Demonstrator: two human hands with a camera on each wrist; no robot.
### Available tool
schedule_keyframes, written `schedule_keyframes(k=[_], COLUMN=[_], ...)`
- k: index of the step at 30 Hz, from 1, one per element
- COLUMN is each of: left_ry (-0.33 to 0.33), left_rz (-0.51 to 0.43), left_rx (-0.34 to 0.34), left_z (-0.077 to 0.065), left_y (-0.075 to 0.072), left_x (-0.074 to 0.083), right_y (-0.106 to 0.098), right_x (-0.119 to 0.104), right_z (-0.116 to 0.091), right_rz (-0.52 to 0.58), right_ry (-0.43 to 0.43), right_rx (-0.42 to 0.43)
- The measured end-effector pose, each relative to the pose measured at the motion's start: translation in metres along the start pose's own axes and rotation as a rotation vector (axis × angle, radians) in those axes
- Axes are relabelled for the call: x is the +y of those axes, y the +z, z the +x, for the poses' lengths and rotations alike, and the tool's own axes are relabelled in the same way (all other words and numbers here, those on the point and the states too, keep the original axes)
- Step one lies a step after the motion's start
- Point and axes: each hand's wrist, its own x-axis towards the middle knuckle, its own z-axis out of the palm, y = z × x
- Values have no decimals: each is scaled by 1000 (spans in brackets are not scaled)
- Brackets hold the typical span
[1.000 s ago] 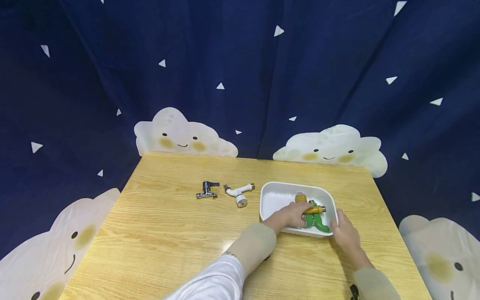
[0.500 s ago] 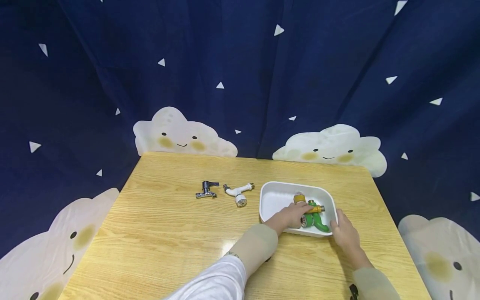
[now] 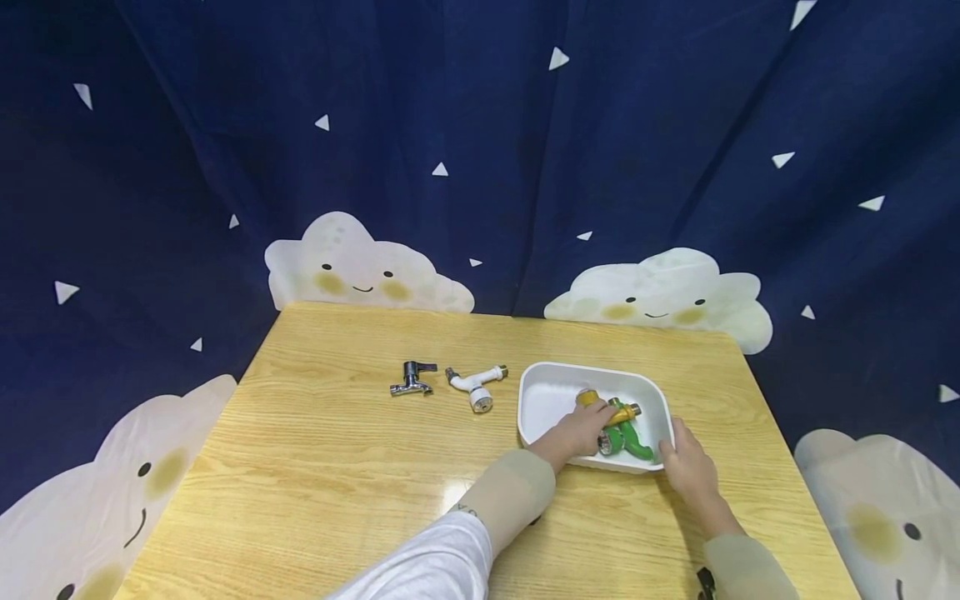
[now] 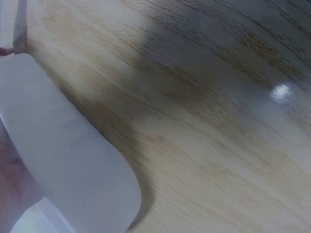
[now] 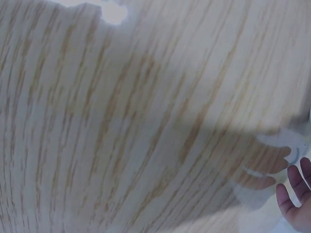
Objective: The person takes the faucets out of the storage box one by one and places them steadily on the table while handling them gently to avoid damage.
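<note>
A white tray [image 3: 543, 404] stands on the right half of the wooden table. Reaching over its near wall, my left hand [image 3: 581, 429] grips a yellow faucet [image 3: 624, 414] inside. A green faucet [image 3: 633, 442] lies in the tray right beside and partly under the yellow one. My right hand [image 3: 690, 467] holds the tray's right end, thumb at the rim and fingers along the outside. The left wrist view shows the tray's outer wall [image 4: 68, 145] and a part of the left hand [image 4: 14, 179]. Bent fingers of the right hand [image 5: 299, 194] show at the right wrist view's edge.
Left of the tray lie a white faucet [image 3: 476, 386] and, farther left, a chrome faucet [image 3: 412, 379] with a black lever. A dark blue curtain [image 3: 487, 125] with clouds hangs behind the wooden table [image 3: 322, 467].
The yellow faucet has shifted a little left in the tray under my left hand, and the green faucet has slid slightly left too. The right hand and tray stay nearly in place.
</note>
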Motion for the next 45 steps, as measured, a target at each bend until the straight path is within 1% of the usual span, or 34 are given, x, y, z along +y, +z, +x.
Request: schedule_keyframes(k=[5, 14, 20, 24, 29, 36, 39, 45], left_ry=[-26, -37, -23, -27, -43, -39, -32, -23], left_rz=[-8, -35, -16, -5, -29, -37, -36, -67], left_rx=[11, 49, 57, 60, 66, 59, 62, 84], left_z=[0, -2, -5, -5, -3, -4, -5, -8], left_y=[1, 1, -2, -1, 2, 3, 2, -4], left_x=[-1, -3, -5, -8, -10, -13, -13, -11], right_y=[0, 0, 0, 0, 0, 0, 0, 0], right_x=[0, 1, 1, 2, 2, 1, 1, 1], right_z=[0, 1, 1, 1, 0, -1, -1, 0], right_rz=[-8, -20, -24, -24, -24, -20, -23, -18], right_ry=[-7, -8, -7, -5, 2, 3, 3, 16], right_rx=[10, 4, 4, -4, -11, -12, -7, -16])
